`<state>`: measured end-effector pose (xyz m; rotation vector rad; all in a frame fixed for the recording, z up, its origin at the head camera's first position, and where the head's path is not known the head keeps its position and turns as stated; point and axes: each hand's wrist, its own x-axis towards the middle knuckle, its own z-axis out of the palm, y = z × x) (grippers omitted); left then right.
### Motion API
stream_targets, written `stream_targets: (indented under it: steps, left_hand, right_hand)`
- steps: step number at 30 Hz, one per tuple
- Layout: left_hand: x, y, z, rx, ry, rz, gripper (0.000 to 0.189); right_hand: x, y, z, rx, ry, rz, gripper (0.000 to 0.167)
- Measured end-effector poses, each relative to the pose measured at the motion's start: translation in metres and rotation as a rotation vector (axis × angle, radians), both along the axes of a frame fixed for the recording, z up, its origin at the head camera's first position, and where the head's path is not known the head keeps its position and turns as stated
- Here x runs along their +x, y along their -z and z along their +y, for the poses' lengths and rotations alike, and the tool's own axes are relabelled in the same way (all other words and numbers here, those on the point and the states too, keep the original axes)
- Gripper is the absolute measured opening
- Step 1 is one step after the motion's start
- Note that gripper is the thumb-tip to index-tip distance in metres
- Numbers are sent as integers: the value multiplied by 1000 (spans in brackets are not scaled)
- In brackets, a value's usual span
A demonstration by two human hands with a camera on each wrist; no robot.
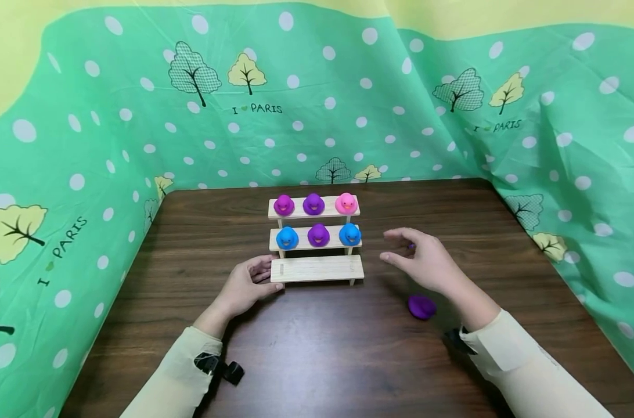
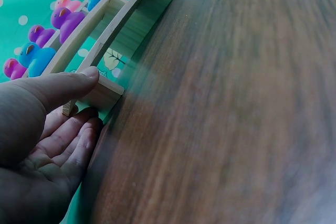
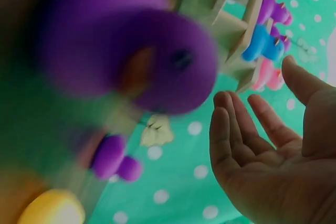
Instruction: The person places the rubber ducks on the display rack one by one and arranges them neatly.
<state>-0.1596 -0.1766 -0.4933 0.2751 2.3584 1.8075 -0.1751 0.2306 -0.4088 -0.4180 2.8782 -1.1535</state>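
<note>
Bench (image 1: 306, 354) note. Wooden stand (image 1: 303, 239): six ducks (image 1: 319, 234) sit along its upper two steps. Left hand (image 1: 248, 281) brackets the stand's left end, thumb at the front edge of the lowest step (image 1: 317, 269), fingers loosely bent round the end. Right hand (image 1: 424, 258) is just right of the stand, thumb and fingers well parted, holding nothing. Near purple duck (image 1: 422, 306) lies to the right of and nearer the wearer than the stand; a second purple duck (image 3: 109, 156) is right of the stand, mostly hidden behind the right hand in the head view. (A yellow rounded thing (image 3: 52, 211) also shows in the right wrist view; kind unclear.)

Judgement: bracing should be light, since a shove at the stand's end could topple the ducks. For any pick-up, thumb and two fingertips on a duck's rounded body, with the right sleeve lifted over the nearer one.
</note>
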Motion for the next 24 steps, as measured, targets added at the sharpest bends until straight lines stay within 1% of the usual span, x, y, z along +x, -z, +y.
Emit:
stream_targets:
  steps: [5, 11, 15, 18, 21, 24]
  left_hand:
    - [0, 1, -1, -2, -4, -4, 67]
    - [1, 0, -2, -10, -5, -3, 67]
    - [0, 0, -3, -8, -3, 6, 67]
    - [0, 0, -3, -3, 0, 10, 67]
    - [0, -1, -1, -2, -1, 4, 67]
    - [0, 0, -1, -1, -1, -2, 67]
  right_hand:
    - [18, 8, 30, 56, -59, -52, 47]
    - [42, 12, 56, 138, -171, -67, 44]
    - [54, 15, 68, 156, -233, -76, 40]
    - [59, 19, 74, 188, -259, -68, 43]
    - [62, 23, 78, 220, -256, -65, 47]
    - [65, 27, 79, 224, -242, -51, 45]
